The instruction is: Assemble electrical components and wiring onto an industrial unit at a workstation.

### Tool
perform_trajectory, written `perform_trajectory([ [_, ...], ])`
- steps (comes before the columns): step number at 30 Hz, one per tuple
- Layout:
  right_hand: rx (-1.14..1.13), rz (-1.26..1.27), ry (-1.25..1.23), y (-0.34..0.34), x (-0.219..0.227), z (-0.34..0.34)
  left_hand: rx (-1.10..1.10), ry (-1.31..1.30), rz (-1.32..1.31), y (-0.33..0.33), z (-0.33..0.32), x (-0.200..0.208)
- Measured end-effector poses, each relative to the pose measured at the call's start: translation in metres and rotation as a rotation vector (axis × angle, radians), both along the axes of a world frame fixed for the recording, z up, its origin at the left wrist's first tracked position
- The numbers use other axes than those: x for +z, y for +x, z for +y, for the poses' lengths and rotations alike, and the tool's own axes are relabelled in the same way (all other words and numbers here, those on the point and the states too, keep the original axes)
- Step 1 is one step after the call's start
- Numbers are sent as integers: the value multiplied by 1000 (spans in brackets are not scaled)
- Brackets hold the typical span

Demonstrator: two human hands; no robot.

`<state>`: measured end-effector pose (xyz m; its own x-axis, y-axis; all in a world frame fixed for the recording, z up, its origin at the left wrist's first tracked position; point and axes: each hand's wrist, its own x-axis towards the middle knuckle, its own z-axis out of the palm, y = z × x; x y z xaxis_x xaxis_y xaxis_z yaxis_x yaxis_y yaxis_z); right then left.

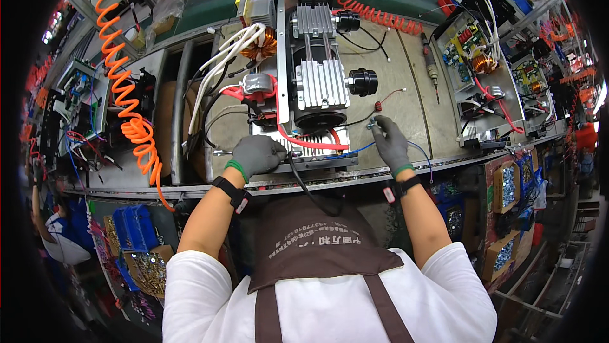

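Observation:
In front of me stands a metal-framed assembly with a twin finned compressor (320,86) and black round filters (363,82). Left of its upright plate sit a copper-wound coil (260,45), a bundle of white wires (219,67) and thick red cables (279,132). My gloved left hand (259,155) is closed at the near left corner, around a shiny metal tool (222,152) whose end pokes out leftward. My gloved right hand (391,144), right of the assembly, pinches a small shiny metal piece (372,124). A blue wire (361,150) runs behind that hand.
A pen-shaped power screwdriver (432,67) lies on the bench (406,70) to the right. Beyond it stands another open chassis (485,83). Orange coiled hoses (124,89) hang at left. Screw boxes (149,267) sit below the bench edge. Another person's arm (39,207) shows far left.

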<state>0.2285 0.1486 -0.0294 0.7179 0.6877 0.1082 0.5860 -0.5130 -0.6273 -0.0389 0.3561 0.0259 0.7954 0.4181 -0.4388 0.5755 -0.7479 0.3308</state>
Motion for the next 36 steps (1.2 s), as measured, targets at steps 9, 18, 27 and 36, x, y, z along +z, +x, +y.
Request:
perform_trajectory([
  [9,42,20,-404,13,-32,13,23,-3,7,7,-4,2],
  [18,177,303,-162,-29,-33,-39,6,37,-87,1,-3,-1],
  [27,-162,578,-14,-55,8,-74,-62,27,49,10,0,5],
  [36,-29,32,74,-88,50,-48,-50,-62,32,11,0,-2],
])
